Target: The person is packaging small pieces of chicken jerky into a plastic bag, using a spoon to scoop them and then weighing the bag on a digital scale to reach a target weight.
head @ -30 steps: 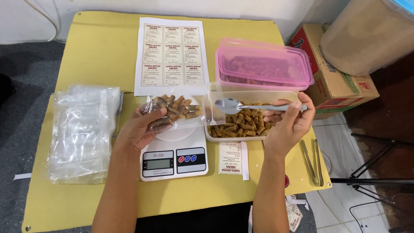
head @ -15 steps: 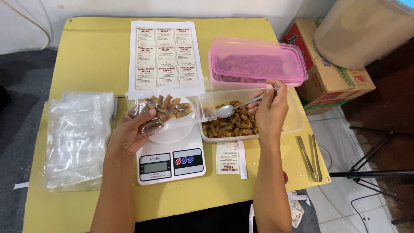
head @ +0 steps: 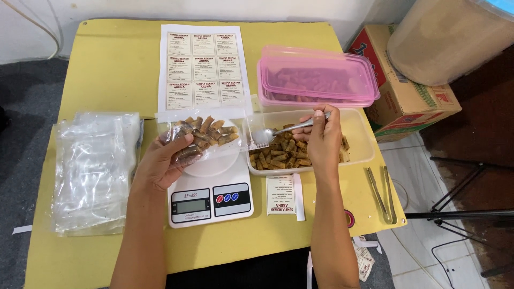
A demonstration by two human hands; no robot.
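The left hand [head: 163, 163] grips a clear plastic bag [head: 201, 136] of small brown rolled snacks, resting it on the white kitchen scale [head: 211, 198]. The bag's open mouth lies just right of that hand, its long axis running left to right. The right hand [head: 321, 139], the nearer one to the mouth, pinches a shiny metal spoon [head: 278, 131] whose bowl points left at the bag, above the clear tub [head: 358, 144] of snacks.

Bright, even overhead light, soft shadows (mild glare on clear plastic), sharp focus, slight wide-angle bending.
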